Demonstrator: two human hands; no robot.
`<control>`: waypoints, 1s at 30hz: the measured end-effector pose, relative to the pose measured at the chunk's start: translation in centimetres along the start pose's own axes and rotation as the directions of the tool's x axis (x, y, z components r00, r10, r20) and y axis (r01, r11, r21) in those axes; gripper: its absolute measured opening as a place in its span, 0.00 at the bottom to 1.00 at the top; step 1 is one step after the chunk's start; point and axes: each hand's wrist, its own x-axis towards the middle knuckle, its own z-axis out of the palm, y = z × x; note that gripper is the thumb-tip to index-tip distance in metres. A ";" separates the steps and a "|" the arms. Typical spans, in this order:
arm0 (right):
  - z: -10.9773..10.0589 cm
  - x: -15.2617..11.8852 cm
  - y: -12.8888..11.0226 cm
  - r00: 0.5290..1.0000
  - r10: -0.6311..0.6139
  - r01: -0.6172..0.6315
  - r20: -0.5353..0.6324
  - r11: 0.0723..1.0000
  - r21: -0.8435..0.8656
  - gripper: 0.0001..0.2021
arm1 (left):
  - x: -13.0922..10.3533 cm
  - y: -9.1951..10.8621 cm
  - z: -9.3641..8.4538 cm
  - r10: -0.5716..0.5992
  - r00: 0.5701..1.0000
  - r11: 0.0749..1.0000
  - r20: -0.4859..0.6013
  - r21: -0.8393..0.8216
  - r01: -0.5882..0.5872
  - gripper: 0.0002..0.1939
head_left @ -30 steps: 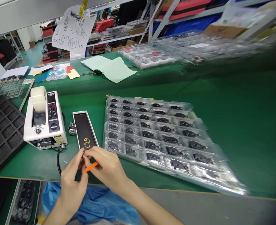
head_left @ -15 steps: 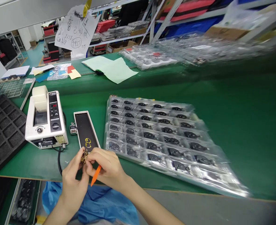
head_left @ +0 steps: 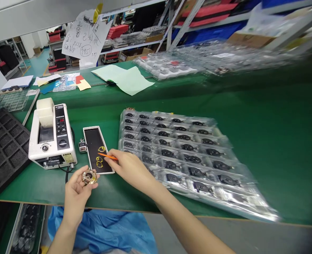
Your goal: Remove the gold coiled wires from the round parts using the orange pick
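My left hand (head_left: 77,190) is closed on a small round part (head_left: 89,176), gold and dark with a metallic rim, pinched between thumb and fingers above the bench's front. My right hand (head_left: 120,163) grips an orange pointed stick (head_left: 108,156), its tip over a shallow white-rimmed tray (head_left: 108,162) with a black floor. Several thin yellow ring-shaped pieces (head_left: 99,162) lie in the tray. One is by the stick's tip; I cannot tell whether they touch. A small metal counter (head_left: 82,146) adjoins the tray's left side.
A white tape dispenser (head_left: 52,141) stands left of the tray, with a black foam grid (head_left: 4,144) beyond it. To the right lies a large clear blister tray (head_left: 156,173) of black parts. Papers (head_left: 129,79) and further clear trays (head_left: 166,67) line the back.
My right hand has left the round part and moved up and right to the tray, the stick turned to point left. The round part now lies face up in my left hand.
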 end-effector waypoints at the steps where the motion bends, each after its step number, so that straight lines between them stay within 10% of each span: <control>1: 0.1 0.3 0.1 0.998 0.028 -0.022 0.049 0.994 -0.109 0.08 | 0.0 0.2 0.0 -0.034 0.999 0.999 0.021 -0.036 0.035 0.23; 7: 0.0 -0.7 0.2 0.995 -0.002 0.025 0.100 0.974 -0.225 0.09 | -0.3 0.6 0.5 -0.089 0.993 0.992 -0.080 -0.096 0.081 0.19; 13: -4.9 3.0 5.4 0.992 -0.023 -0.032 -0.126 0.907 -0.419 0.14 | 0.1 -0.1 0.2 -0.042 0.995 0.997 -0.087 -0.063 0.036 0.17; 20: -8.0 9.5 10.2 0.995 -0.025 0.075 0.093 0.812 -0.579 0.14 | 0.3 -0.7 0.2 -0.076 0.996 0.997 -0.053 -0.018 0.075 0.20; 30: -7.4 11.2 9.8 0.973 -0.049 0.183 0.227 0.763 -0.620 0.08 | 0.0 0.2 0.9 -0.145 0.989 0.987 -0.027 -0.076 0.142 0.19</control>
